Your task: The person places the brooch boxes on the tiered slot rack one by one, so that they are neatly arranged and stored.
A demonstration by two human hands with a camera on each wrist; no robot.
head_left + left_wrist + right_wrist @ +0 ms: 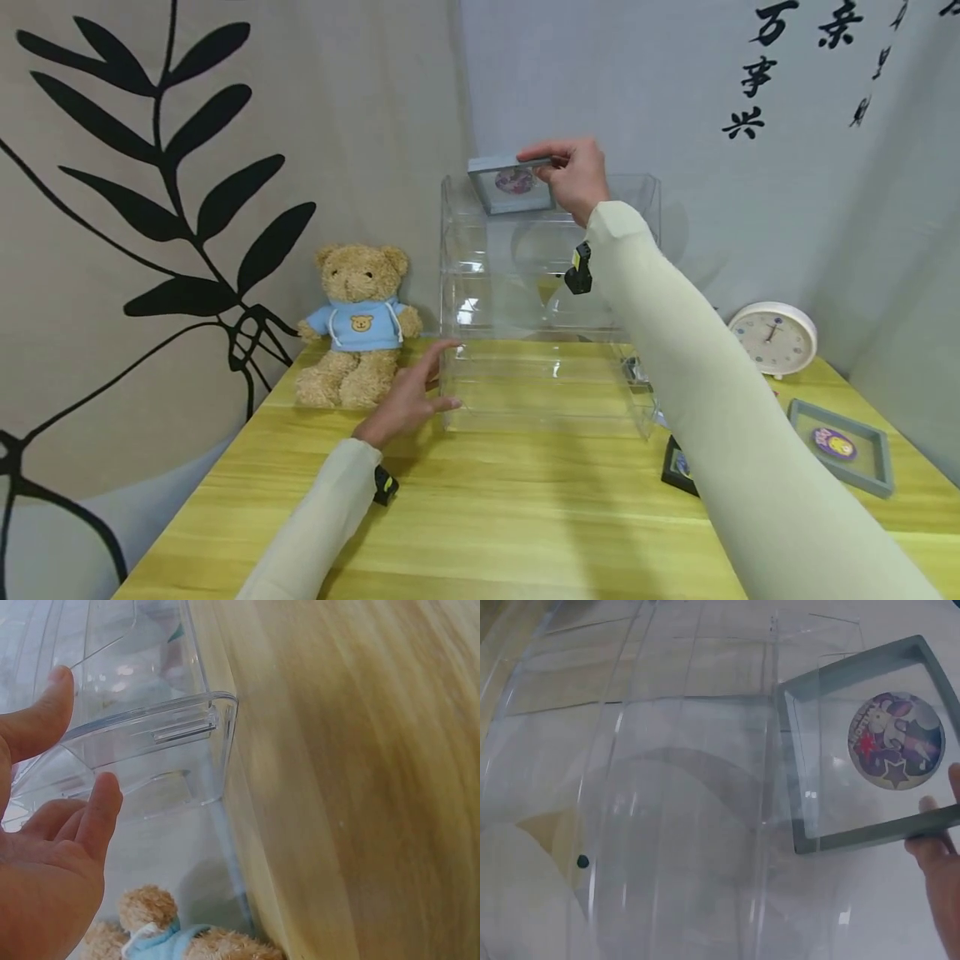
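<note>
A clear acrylic stepped display rack (540, 392) stands on the wooden table. My right hand (577, 179) pinches a grey-framed display case (491, 193) by its right side, at the rack's top tier. Inside that case sits a round purple badge (896, 741) with a cartoon pony, seen in the right wrist view. My left hand (408, 400) is at the rack's left side, thumb and fingers spread along its edge. In the left wrist view the left hand (56, 877) shows extended fingers next to the clear side panel (161, 724).
A teddy bear (360, 321) in a blue hoodie sits left of the rack. To the right are a round white clock (776, 337), a grey frame (847, 479) with a yellow-purple badge, and a black frame (677, 468) partly behind my right sleeve. A printed curtain (375, 125) hangs behind.
</note>
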